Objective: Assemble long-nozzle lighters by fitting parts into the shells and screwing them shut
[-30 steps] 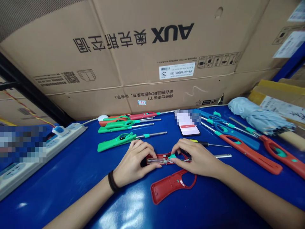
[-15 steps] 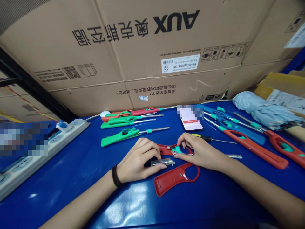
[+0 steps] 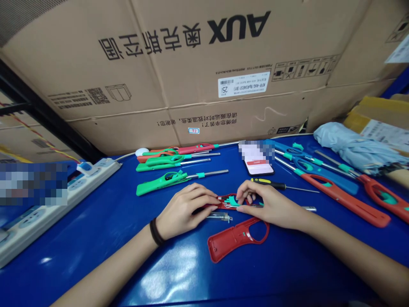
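On the blue table (image 3: 105,230) my left hand (image 3: 182,213) grips the handle end of an opened red lighter body (image 3: 225,201). My right hand (image 3: 266,207) pinches the teal trigger piece (image 3: 234,202) seated in that body. A clear fuel tube (image 3: 220,216) lies loose on the table just under my left fingers. The lighter's metal nozzle (image 3: 309,209) sticks out to the right past my right hand. The detached red cover half (image 3: 238,238) lies in front of both hands.
Green and red long lighters (image 3: 172,164) lie behind my left hand. A phone (image 3: 258,164), a yellow-handled screwdriver (image 3: 281,186), blue and red lighters (image 3: 335,194) and a folded umbrella (image 3: 358,149) are at right. A power strip (image 3: 57,200) runs along the left. A big cardboard box (image 3: 191,64) stands behind.
My left hand let the clear fuel tube drop to the table and moved up onto the red body. My right hand stays at the teal trigger.
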Demonstrator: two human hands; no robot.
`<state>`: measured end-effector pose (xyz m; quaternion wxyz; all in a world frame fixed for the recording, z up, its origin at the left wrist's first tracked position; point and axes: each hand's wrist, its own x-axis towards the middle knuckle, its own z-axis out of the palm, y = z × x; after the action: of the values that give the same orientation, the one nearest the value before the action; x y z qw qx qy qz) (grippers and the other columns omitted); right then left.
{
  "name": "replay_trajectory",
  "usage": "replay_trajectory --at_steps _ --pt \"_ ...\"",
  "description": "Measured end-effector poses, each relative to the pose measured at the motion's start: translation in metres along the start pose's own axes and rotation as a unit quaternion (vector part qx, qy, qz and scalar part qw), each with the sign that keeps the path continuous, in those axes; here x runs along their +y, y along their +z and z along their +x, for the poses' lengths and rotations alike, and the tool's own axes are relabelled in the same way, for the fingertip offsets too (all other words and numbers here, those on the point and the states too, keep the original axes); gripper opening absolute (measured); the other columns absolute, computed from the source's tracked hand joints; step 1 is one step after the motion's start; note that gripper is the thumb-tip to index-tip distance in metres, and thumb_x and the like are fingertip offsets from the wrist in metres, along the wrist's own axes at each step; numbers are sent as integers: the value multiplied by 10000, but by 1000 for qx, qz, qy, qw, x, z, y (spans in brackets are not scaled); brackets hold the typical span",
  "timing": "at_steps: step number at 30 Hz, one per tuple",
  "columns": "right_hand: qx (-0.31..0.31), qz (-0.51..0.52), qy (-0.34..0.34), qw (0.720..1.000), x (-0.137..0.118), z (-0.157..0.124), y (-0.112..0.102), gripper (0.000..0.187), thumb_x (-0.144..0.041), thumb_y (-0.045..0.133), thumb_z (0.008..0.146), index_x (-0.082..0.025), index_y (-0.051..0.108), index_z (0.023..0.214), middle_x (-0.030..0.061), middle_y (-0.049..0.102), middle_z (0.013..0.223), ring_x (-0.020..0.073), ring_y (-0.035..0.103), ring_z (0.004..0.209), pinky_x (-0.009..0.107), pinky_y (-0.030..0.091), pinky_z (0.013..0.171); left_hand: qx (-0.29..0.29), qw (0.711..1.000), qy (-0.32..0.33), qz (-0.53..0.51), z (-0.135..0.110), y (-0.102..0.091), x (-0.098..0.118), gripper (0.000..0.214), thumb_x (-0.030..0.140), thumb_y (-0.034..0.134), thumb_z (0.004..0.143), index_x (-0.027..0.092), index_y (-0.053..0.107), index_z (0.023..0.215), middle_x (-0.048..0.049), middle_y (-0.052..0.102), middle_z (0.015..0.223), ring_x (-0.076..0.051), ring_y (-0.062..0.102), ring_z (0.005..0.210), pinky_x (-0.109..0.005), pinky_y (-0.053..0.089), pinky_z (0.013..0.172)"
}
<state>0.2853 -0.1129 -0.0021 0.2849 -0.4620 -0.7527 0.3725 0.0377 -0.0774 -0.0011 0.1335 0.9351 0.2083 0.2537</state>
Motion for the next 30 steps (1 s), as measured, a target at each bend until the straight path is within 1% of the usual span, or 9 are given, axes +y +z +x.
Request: replay_trajectory --at_steps 4,8,14,21,26,30 --pt "-4 53 34 998 1 1 -1 149 -293 630 809 -200 546 889 14 632 839 158 603 762 304 458 726 0 999 7 -33 0 0 -3 151 176 543 916 188 664 1006 -53 681 1043 -156 613 944 -284 489 843" --pt "6 70 37 997 1 2 -1 140 -290 632 804 -194 550 865 8 630 803 159 606 741 306 444 715 -3 999 -15 -41 0 0 -3 144 183 562 904 197 677 989 -51 677 1048 -158 619 933 -285 499 834" --pt "38 65 23 997 3 2 -1 122 -296 634 798 -197 563 784 -4 588 779 141 531 696 285 408 669 -7 999 -28 -40 0 0 -2 142 189 558 905 197 685 970 -48 677 1039 -162 618 927 -298 506 830" --pt "46 69 44 996 5 2 -3 175 -330 667 766 -193 561 740 -24 521 708 126 428 628 270 369 608 -19 999 -41 -29 0 -1 -1 149 202 553 907 206 690 965 -42 679 1046 -169 619 932 -308 508 830" --pt "39 71 39 996 5 2 -4 177 -329 666 770 -187 567 728 -25 516 711 120 407 622 265 354 599 -18 999 -39 -23 1 -3 0 142 212 556 907 204 687 960 -40 686 1035 -164 627 922 -306 500 828" --pt "35 59 30 997 4 2 -6 182 -340 663 778 -188 575 731 -23 528 718 120 416 615 264 359 593 -24 999 -30 -7 2 -5 0 130 208 565 904 210 685 953 -31 696 1027 -163 636 922 -316 478 832"
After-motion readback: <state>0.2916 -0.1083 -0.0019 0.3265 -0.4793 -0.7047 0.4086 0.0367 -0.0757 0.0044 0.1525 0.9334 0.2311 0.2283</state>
